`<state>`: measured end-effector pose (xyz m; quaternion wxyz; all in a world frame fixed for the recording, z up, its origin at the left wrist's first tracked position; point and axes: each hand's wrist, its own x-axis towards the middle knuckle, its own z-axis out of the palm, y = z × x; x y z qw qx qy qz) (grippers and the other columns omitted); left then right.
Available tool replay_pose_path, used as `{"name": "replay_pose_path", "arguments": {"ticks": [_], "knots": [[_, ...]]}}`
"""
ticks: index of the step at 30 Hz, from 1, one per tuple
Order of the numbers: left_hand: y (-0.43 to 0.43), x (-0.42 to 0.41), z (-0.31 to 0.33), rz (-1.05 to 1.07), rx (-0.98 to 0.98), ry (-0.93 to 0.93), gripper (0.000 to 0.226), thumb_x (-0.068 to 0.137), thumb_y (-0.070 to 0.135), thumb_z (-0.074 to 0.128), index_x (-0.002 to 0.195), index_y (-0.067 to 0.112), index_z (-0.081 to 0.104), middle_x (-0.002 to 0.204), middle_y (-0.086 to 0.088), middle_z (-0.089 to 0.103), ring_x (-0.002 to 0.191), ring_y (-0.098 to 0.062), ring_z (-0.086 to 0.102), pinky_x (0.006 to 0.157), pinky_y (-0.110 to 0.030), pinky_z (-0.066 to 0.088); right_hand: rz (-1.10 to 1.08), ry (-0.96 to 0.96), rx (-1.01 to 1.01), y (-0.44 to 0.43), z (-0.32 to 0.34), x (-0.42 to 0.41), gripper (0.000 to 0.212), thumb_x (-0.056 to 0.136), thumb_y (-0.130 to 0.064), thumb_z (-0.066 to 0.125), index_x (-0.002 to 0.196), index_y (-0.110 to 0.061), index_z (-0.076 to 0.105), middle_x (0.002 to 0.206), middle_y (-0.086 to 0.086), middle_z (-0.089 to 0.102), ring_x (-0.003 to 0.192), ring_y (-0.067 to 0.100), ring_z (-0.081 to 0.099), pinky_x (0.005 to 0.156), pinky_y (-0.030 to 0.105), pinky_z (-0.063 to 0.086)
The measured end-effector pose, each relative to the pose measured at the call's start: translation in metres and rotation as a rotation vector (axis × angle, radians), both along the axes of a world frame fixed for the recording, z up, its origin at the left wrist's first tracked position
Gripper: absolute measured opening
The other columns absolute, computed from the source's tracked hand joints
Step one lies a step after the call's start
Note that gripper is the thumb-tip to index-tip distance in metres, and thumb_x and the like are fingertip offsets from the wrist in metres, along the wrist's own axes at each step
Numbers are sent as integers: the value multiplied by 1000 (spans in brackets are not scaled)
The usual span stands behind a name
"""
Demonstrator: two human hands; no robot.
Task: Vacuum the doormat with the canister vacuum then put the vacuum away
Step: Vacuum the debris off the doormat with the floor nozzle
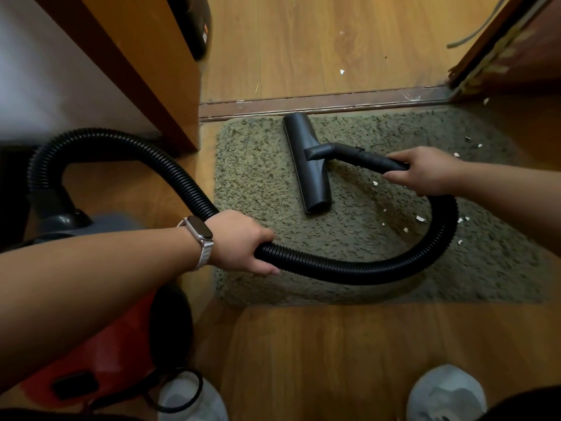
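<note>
From the head camera, the green-grey doormat [258, 165] lies on the wooden floor [334, 360], its far edge against a dark threshold strip [303, 104]. The black floor nozzle [306, 165] rests flat on the mat's far half, its long side running away from the person. A short rigid tube [373, 158] leaves the nozzle to the right, and the right hand [425, 171] is curled round that tube's end. From there the ribbed black hose [349, 270] loops down over the mat and runs leftward into the left hand [243, 241], which grips it with fingers wrapped round, a pale-strapped watch [198, 232] on the wrist. Past that hand the hose arches up and down into the top of the red canister vacuum [115, 329], which stands on the floor at the left, partly hidden under the left forearm. Small white paper scraps [420, 218] dot the right part of the mat. A black cord [182, 390] loops near the left of two light shoes [446, 390] at the bottom edge
</note>
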<state>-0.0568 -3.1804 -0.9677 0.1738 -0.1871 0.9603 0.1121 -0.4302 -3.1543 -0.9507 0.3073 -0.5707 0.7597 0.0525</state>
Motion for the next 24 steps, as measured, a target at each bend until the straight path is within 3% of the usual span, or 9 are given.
{"name": "replay_pose_path", "arguments": {"ticks": [5, 9, 12, 16, 20, 24], "knots": [[-3, -9, 0, 0, -18, -15, 60, 76, 87, 33, 81, 28, 44, 74, 7, 60, 68, -20, 62, 62, -32, 51, -168, -148, -43, 11, 4, -18, 32, 95, -35, 64, 126, -27, 63, 84, 13, 69, 58, 25, 63, 60, 35, 54], [-7, -18, -1, 17, -31, -7, 63, 76, 86, 33, 84, 26, 48, 74, 5, 62, 66, -20, 62, 61, -32, 52, -204, -117, -35, 16, 10, -33, 34, 95, -35, 65, 128, -27, 63, 84, 13, 68, 58, 26, 63, 63, 37, 56], [-10, -22, -1, 0, -44, -9, 65, 76, 88, 33, 85, 26, 50, 73, 6, 62, 65, -18, 61, 62, -32, 53, -161, -56, -3, 20, 5, -34, 33, 93, -38, 65, 126, -32, 64, 80, 6, 69, 57, 23, 66, 55, 28, 50], [-6, -18, 1, -19, -42, -39, 61, 78, 85, 36, 87, 27, 49, 77, 7, 63, 69, -19, 63, 62, -31, 51, -71, -33, 6, 15, -1, -17, 30, 94, -40, 63, 123, -33, 64, 80, 2, 69, 62, 19, 64, 64, 32, 52], [-1, -5, 1, -25, -8, -69, 59, 78, 85, 37, 86, 28, 47, 79, 6, 64, 72, -20, 64, 65, -33, 53, -23, -28, -7, 1, -7, 3, 24, 93, -42, 61, 115, -33, 66, 78, 0, 66, 64, 16, 61, 55, 27, 43], [0, 2, 0, -60, -16, -102, 62, 79, 84, 36, 91, 26, 52, 81, 5, 65, 75, -21, 65, 68, -34, 54, -4, -24, -36, -4, -16, 18, 23, 92, -42, 61, 112, -32, 66, 78, -1, 66, 67, 14, 60, 60, 28, 45]]}}
